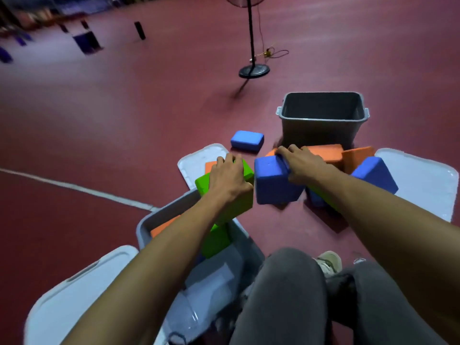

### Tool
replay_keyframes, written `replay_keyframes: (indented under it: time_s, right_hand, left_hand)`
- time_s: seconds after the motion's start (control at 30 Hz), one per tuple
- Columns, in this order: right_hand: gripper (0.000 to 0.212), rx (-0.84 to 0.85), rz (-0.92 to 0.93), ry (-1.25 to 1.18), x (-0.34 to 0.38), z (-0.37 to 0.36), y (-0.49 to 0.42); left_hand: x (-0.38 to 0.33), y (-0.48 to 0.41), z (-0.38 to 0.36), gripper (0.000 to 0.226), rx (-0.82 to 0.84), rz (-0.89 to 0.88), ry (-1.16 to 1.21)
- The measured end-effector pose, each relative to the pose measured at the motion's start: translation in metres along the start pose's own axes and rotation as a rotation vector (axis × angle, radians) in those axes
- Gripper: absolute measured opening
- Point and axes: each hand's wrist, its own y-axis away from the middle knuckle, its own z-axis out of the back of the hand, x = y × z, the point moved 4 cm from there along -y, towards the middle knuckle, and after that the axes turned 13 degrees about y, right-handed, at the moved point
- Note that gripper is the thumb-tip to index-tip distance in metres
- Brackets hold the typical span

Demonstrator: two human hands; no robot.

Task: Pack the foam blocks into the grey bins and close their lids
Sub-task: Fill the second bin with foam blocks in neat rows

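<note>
Head view, asked: what is held?
Answered: green block (240,207), clasped by left hand (227,179) above the grey bin (143,227); blue block (271,183), gripped by right hand (302,165). Light, squashy foam is judged; broad sides are best spanned.

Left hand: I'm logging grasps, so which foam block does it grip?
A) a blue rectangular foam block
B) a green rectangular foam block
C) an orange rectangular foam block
B: the left hand curls over the green rectangular foam block above the near grey plastic bin; the right hand grips the blue rectangular foam block.
</note>
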Motion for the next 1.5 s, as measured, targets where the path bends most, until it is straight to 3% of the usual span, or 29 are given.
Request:
replay_keyframes:
  time_s: [0.33,0.47,0.57,0.87,1.1,1.5]
  right_hand:
    - [0.079,0.095,0.357,0.065,0.158,-0.007,-0.018]
    - [0.093,0.155,0.464,0.089,0.202,-0.022,-0.023]
    - [0.088,0.178,0.531,0.125,0.227,-0.046,-0.027]
    - [0.077,0.189,0.603,0.288,0.257,-0.122,-0.047]
    - [0.060,0.161,0.546,0.319,0.279,-0.166,-0.078]
    - [0.061,0.133,0.536,0.391,0.279,-0.265,-0.092]
  left_hand:
    - [0.142,0.086,0.032,0.082,0.079,0.084,-0.048]
    - [0.185,0.121,0.018,0.082,0.136,0.157,-0.002]
    - [0.204,0.137,-0.004,0.085,0.193,0.186,0.028]
    - [0.235,0.153,-0.081,0.076,0.341,0.180,-0.005]
    - [0.261,0.155,-0.129,0.080,0.363,0.222,-0.021]
    - [0.284,0.149,-0.199,0.081,0.407,0.287,-0.037]
